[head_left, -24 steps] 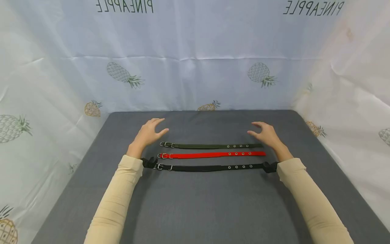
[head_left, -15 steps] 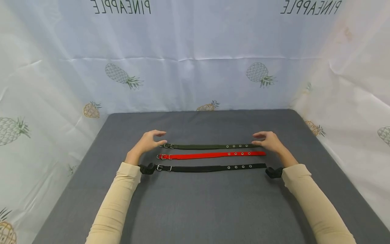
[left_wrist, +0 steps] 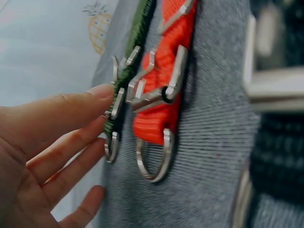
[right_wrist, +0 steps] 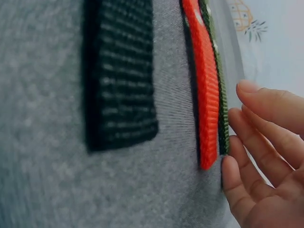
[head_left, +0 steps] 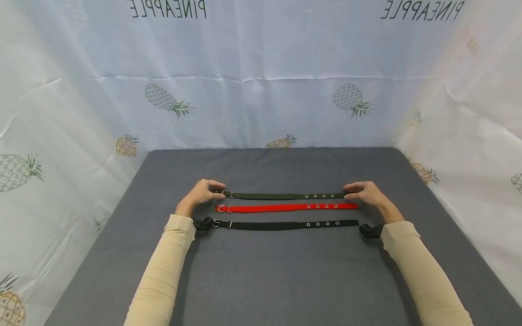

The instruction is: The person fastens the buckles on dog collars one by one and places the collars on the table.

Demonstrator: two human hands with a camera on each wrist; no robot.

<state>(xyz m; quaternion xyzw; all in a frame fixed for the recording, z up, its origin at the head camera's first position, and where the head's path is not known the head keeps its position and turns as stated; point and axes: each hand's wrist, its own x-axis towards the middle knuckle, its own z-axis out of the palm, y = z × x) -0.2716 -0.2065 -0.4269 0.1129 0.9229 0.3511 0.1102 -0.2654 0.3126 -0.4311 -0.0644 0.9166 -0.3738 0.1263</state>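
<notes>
Three buckled webbing collars lie flat, roughly parallel, buckles at the left and eyelets at the right. The green collar (head_left: 265, 196) is farthest, then the red collar (head_left: 265, 208), then the black collar (head_left: 265, 225). At the green collar's buckle end is my left hand (head_left: 200, 193), thumb and fingers spread about it; the left wrist view has the thumb (left_wrist: 102, 90) right against the buckle. My right hand (head_left: 369, 193) is at the other end, covering the tip in the head view. In the right wrist view its fingertips touch or nearly touch the strap, with the thumb (right_wrist: 249, 86) apart.
A grey cloth covers the table (head_left: 269, 276). White curtains (head_left: 261, 50) printed with pineapples hang behind and at both sides. Dark wrist devices, left (head_left: 203, 223) and right (head_left: 371, 231), sit low beside the black collar's ends.
Both hands have come down and nearer, from beyond the green collar to its two ends. The collars have not visibly moved on the table.
</notes>
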